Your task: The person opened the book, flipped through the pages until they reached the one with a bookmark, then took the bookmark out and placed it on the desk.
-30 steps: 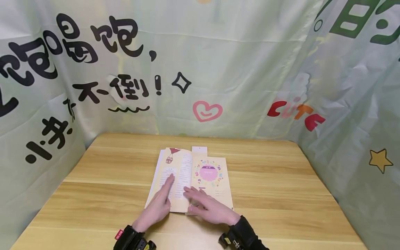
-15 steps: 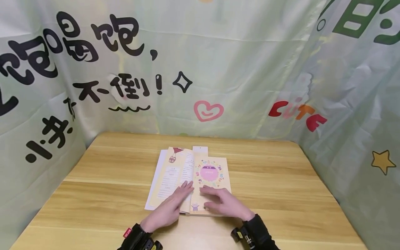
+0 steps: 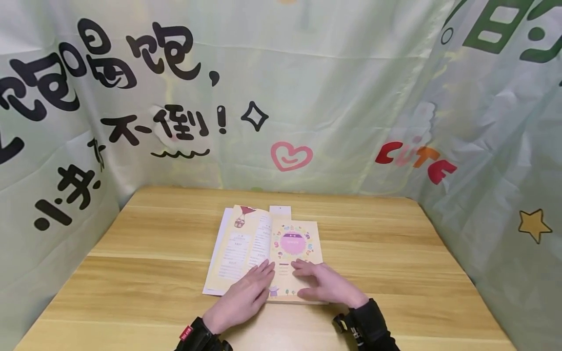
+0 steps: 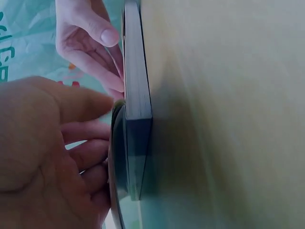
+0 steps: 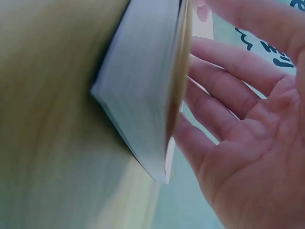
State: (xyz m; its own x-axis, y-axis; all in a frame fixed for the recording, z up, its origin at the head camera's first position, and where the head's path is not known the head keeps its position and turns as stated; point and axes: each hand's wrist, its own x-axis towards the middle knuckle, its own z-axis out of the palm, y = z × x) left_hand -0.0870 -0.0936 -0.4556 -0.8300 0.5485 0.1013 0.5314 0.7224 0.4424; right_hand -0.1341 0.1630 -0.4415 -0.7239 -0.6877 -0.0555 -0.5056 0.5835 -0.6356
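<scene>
An open book (image 3: 239,243) lies on the wooden table, its left pages printed with text blocks and a balloon picture, its right page with a pink circle. My left hand (image 3: 246,295) rests with extended fingers on the lower part of the book by the spine. On the lower right page my right hand (image 3: 327,285) touches the paper with its fingertips, fingers spread. In the left wrist view the thick page block (image 4: 137,62) shows edge-on beside the left hand (image 4: 52,143). The right wrist view has the right hand (image 5: 248,109) against the book's edge (image 5: 143,86).
A white card or tab (image 3: 280,211) sticks out past the book's top edge. The wooden table (image 3: 386,253) extends around the book. A printed cloth curtain (image 3: 342,97) hangs behind the table and along both sides.
My left hand has slid rightward over the left page to the spine. My right hand has shifted right, from near the spine onto the right page, uncovering its lower print.
</scene>
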